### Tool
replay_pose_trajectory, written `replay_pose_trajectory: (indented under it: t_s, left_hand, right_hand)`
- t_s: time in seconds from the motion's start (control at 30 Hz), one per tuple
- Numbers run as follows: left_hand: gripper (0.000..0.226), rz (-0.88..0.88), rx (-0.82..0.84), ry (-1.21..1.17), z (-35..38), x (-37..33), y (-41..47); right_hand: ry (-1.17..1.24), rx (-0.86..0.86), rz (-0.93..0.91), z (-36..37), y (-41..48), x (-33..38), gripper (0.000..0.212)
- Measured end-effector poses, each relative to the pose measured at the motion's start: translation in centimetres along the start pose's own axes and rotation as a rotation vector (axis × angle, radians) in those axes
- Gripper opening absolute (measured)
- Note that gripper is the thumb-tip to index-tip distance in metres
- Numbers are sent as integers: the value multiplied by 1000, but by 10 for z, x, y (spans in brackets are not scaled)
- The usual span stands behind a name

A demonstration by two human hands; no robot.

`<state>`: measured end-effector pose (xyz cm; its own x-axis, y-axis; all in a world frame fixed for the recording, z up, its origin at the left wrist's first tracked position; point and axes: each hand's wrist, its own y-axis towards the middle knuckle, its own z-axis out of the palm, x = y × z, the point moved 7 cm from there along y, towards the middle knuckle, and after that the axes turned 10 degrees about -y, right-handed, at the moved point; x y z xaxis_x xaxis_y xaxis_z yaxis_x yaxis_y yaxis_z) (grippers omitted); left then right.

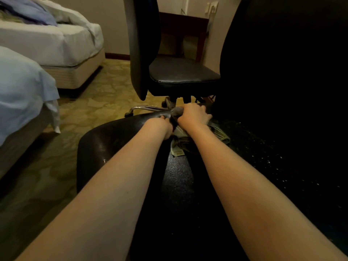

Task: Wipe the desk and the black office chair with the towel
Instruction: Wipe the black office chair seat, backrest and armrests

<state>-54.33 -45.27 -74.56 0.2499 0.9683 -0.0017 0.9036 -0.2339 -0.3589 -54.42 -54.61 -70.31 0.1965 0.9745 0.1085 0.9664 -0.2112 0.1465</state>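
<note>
The black office chair's seat [116, 144] fills the lower middle, with its dark backrest [282, 72] rising at the right. A crumpled grey-green towel [178, 146] lies at the seat's far edge. My right hand [194, 115] grips a bunched part of the towel on that edge. Just left of it, my left hand [162, 125] has its fingers curled on the towel where it meets the seat's rim. White specks dot the seat's right side [263, 157]. The dark wooden desk [184, 21] stands against the back wall.
A second black chair [180, 72] stands just beyond the seat, its chrome base [145, 108] near my hands. Two beds [47, 44] with white sheets line the left side. Patterned carpet [90, 110] lies between the beds and the chairs.
</note>
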Motion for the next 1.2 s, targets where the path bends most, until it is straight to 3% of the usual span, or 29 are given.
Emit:
replay_pose_trajectory:
  t_s: [0.23,0.33,0.47,0.6,0.67,0.8,0.97,1.2]
  left_hand:
    - [75,-28,11,-74,1,0,-10]
    - [77,-36,-7,-148,2,2,-16]
    - [74,-97,-107,-224,1,1,-28]
    - [68,-1,-352,-68,-9,-38,-67]
    - [68,30,-271,-44,-5,-50,-81]
    - [63,-69,-91,-79,-3,-36,-112]
    - [69,-166,42,-129,38,-32,-134]
    - [72,-160,-6,-201,44,-26,-136]
  right_hand:
    - [-73,-82,363,-16,-32,-124,46]
    - [-111,-87,434,-24,-56,-160,45]
    - [-158,-74,439,-31,-70,-164,44]
    - [-142,-131,357,-40,-71,-143,43]
    - [-112,-155,302,-49,-70,-121,41]
    - [-47,-98,165,-60,-81,-59,38]
    - [-76,13,-100,-14,-121,3,41]
    - [-111,-33,89,-21,-130,-48,44]
